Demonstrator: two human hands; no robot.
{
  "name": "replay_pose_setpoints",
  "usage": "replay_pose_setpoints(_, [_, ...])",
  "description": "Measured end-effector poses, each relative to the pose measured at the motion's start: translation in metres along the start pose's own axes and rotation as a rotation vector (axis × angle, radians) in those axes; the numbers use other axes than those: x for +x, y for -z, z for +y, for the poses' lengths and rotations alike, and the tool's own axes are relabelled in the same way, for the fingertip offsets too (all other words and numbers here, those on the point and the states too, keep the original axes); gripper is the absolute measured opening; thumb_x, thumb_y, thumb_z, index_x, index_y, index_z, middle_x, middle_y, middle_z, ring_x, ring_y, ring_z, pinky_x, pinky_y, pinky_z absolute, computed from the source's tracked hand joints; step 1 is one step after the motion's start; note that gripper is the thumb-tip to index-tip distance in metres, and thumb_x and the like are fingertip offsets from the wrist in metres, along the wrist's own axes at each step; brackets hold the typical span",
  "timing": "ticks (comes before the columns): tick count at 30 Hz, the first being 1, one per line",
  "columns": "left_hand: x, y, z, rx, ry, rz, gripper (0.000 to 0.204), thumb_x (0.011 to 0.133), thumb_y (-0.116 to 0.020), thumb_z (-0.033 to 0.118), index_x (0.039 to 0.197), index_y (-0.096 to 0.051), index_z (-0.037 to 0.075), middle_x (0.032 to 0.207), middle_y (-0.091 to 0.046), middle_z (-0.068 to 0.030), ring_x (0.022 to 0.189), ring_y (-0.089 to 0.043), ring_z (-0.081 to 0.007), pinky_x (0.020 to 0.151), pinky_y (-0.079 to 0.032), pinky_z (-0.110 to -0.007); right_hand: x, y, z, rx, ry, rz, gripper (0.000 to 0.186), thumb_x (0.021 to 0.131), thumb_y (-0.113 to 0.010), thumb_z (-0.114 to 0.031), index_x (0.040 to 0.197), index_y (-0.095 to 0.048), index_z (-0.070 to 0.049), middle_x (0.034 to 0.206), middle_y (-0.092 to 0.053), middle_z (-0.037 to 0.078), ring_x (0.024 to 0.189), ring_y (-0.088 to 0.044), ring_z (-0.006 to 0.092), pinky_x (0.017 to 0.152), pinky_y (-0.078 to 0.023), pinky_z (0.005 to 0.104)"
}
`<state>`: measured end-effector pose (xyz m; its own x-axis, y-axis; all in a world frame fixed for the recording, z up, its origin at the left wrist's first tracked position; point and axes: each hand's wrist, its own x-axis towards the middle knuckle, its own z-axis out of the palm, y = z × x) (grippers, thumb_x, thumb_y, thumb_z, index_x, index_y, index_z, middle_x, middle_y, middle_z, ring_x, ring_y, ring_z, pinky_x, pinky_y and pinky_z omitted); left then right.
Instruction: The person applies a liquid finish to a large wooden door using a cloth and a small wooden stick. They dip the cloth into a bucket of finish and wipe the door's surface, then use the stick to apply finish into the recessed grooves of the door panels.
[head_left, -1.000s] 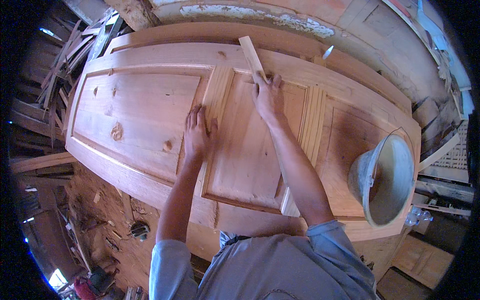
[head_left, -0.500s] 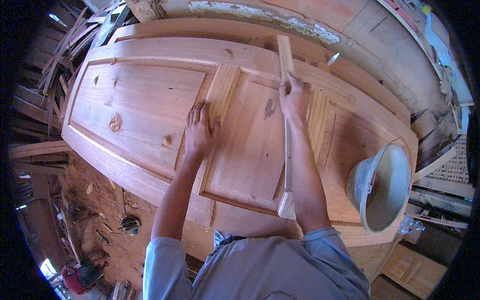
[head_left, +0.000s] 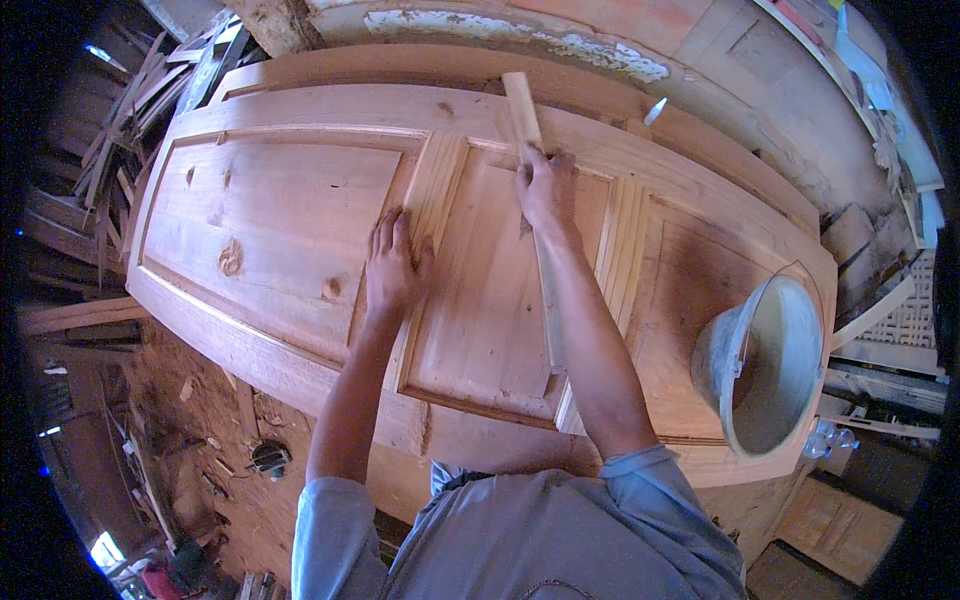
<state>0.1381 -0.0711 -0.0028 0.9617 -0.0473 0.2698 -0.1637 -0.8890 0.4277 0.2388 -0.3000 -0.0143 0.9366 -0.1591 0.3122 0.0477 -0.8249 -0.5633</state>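
Observation:
A panelled wooden door (head_left: 290, 225) lies flat in front of me, with raised frame parts and several inset panels. Flat on its surface rests my left hand (head_left: 393, 265), fingers stretched out, beside the left cross rail (head_left: 440, 190). My right hand (head_left: 547, 190) grips a long narrow wooden strip (head_left: 521, 105) over the middle panel (head_left: 485, 290). The strip's far end sticks out beyond my fingers over the door's far frame. Its near part runs along my right forearm, which partly hides it. Right of the strip is a second cross rail (head_left: 622, 250).
A grey bucket (head_left: 765, 365) with a wire handle stands on the door's right end. Another wooden piece (head_left: 400, 65) lies behind the door. Scrap wood (head_left: 125, 130) is heaped at the far left. A dark round tool (head_left: 269, 458) sits on the dusty floor at lower left.
My right hand and the wooden strip have moved left, from near the right cross rail to over the middle panel. My left hand stays in about the same place.

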Motion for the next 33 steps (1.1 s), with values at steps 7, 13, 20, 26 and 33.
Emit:
replay_pose_setpoints(7, [-0.003, 0.004, 0.004, 0.076, -0.022, 0.008, 0.049, 0.09, -0.056, 0.024, 0.128, -0.047, -0.006, 0.132, -0.049, -0.025, 0.126, -0.044, -0.0398, 0.11, -0.032, -0.048, 0.014, 0.034, 0.033, -0.085, -0.104, -0.01, 0.038, 0.086, -0.063, -0.022, 0.122, -0.063, -0.01, 0.105, -0.064, 0.02, 0.102, -0.054, 0.0379, 0.09, -0.045, 0.0469])
replay_pose_setpoints(13, [-0.002, 0.002, 0.004, 0.052, -0.011, 0.014, 0.05, 0.09, -0.056, 0.025, 0.128, -0.047, -0.006, 0.132, -0.049, -0.025, 0.127, -0.044, -0.0401, 0.11, -0.033, -0.048, 0.012, 0.007, 0.037, -0.2, -0.02, 0.028, 0.045, 0.083, -0.066, -0.02, 0.126, -0.06, -0.01, 0.109, -0.058, 0.026, 0.108, -0.052, 0.0389, 0.09, -0.045, 0.0481])
replay_pose_setpoints(20, [-0.001, 0.005, 0.005, 0.034, 0.015, -0.015, 0.05, 0.091, -0.056, 0.025, 0.129, -0.046, -0.006, 0.133, -0.048, -0.0248, 0.127, -0.043, -0.0402, 0.109, -0.034, -0.048, 0.02, -0.008, 0.013, -0.08, 0.021, -0.097, 0.042, 0.083, -0.066, -0.019, 0.123, -0.061, -0.008, 0.102, -0.058, 0.025, 0.1, -0.055, 0.0401, 0.083, -0.048, 0.0471])
replay_pose_setpoints(26, [-0.002, 0.003, 0.004, 0.053, -0.023, 0.011, 0.05, 0.09, -0.057, 0.025, 0.129, -0.047, -0.005, 0.133, -0.048, -0.0251, 0.126, -0.044, -0.0402, 0.109, -0.034, -0.048, 0.015, 0.02, 0.03, -0.238, -0.062, 0.058, 0.042, 0.086, -0.061, -0.025, 0.127, -0.06, -0.014, 0.106, -0.059, 0.025, 0.103, -0.054, 0.0402, 0.086, -0.047, 0.0502])
replay_pose_setpoints(33, [-0.002, -0.001, 0.0, 0.067, -0.008, 0.013, 0.05, 0.089, -0.058, 0.024, 0.128, -0.048, -0.005, 0.132, -0.05, -0.0247, 0.126, -0.044, -0.0402, 0.109, -0.033, -0.048, 0.012, 0.006, 0.017, -0.231, -0.026, 0.015, 0.041, 0.086, -0.062, -0.023, 0.125, -0.062, -0.013, 0.106, -0.059, 0.023, 0.103, -0.052, 0.0389, 0.087, -0.048, 0.0502])
